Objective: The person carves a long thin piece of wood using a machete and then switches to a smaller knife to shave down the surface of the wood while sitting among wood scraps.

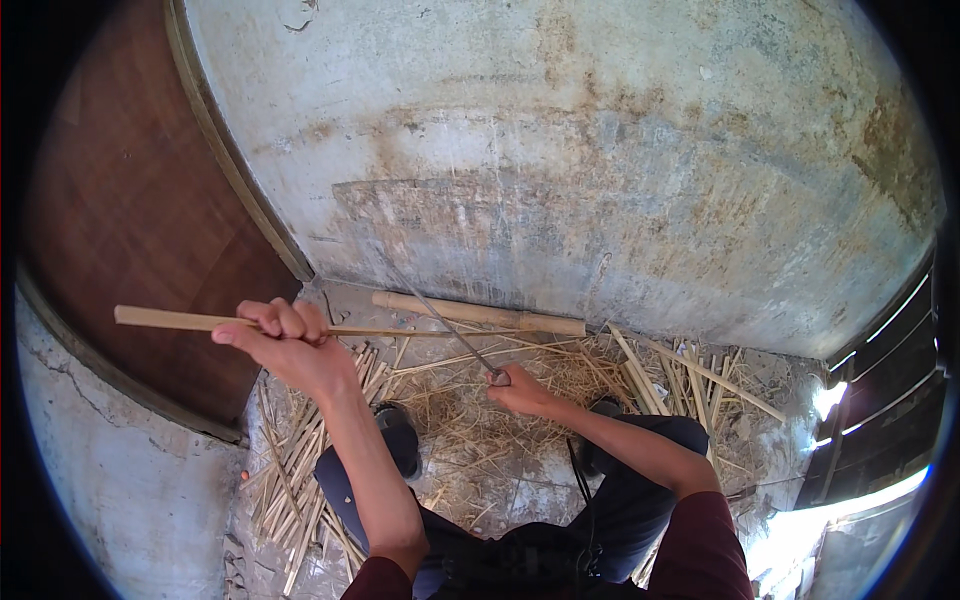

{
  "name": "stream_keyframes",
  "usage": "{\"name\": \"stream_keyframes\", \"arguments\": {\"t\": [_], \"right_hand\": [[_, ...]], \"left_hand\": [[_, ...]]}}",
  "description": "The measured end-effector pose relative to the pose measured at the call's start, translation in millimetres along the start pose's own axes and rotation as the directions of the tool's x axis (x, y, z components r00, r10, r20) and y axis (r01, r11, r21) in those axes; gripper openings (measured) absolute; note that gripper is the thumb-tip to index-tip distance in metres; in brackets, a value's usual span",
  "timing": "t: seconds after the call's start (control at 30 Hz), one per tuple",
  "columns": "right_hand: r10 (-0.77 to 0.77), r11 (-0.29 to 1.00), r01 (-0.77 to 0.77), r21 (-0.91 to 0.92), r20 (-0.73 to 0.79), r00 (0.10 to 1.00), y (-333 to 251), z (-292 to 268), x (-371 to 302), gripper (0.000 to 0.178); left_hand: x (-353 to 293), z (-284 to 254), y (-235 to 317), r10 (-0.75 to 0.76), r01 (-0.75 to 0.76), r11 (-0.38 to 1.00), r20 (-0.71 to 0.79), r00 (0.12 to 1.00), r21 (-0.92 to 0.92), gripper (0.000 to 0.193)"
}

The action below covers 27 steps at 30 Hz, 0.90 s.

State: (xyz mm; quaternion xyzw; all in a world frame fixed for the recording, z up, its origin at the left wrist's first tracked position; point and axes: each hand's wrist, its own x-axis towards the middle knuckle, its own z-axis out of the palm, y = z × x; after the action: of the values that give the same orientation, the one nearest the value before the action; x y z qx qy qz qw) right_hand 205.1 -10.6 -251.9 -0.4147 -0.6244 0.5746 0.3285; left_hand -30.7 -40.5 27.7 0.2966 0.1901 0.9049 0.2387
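Observation:
My left hand (295, 345) is closed around a long, thin bamboo strip (170, 319), raised at the left. The strip's wider end sticks out to the left, and the rest runs right, thinning toward the wall. My right hand (520, 390) is wrapped round the handle of a long, narrow knife (432, 309), between my knees. The blade slants up and to the left and crosses the strip in view; whether they touch I cannot tell.
A round bamboo pole (480, 312) lies along the foot of the stained wall (600, 180). Split bamboo strips (295, 490) are heaped at the left, more strips (690, 385) at the right. Shavings (470, 440) litter the floor. A brown door (150, 200) stands left.

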Motion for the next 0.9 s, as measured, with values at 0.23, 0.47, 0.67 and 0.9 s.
{"name": "stream_keyframes", "arguments": {"t": [0.23, 0.47, 0.67, 0.9], "right_hand": [[0.422, 0.897, -0.401, 0.184, -0.086, 0.903, 48, -24, -5, 0.021], [0.141, 0.982, -0.167, -0.086, -0.25, 0.958, -2, -35, 11, 0.028], [-0.1, 0.986, 0.037, -0.161, -0.405, 0.909, -49, -46, 18, 0.038], [-0.388, 0.857, 0.202, -0.475, -0.337, 0.858, -77, -49, 6, 0.039]], "left_hand": [[15, -3, 57, 0.155, -0.154, 0.988, -0.028, 0.988, 0.032, 0.061], [36, -54, 90, 0.24, -0.219, 0.944, 0.062, 0.969, -0.246, 0.062], [38, -93, 89, 0.245, -0.132, 0.9, 0.231, 0.942, -0.415, 0.062], [18, -120, 94, 0.219, -0.095, 0.894, 0.243, 0.945, -0.437, 0.057]]}}
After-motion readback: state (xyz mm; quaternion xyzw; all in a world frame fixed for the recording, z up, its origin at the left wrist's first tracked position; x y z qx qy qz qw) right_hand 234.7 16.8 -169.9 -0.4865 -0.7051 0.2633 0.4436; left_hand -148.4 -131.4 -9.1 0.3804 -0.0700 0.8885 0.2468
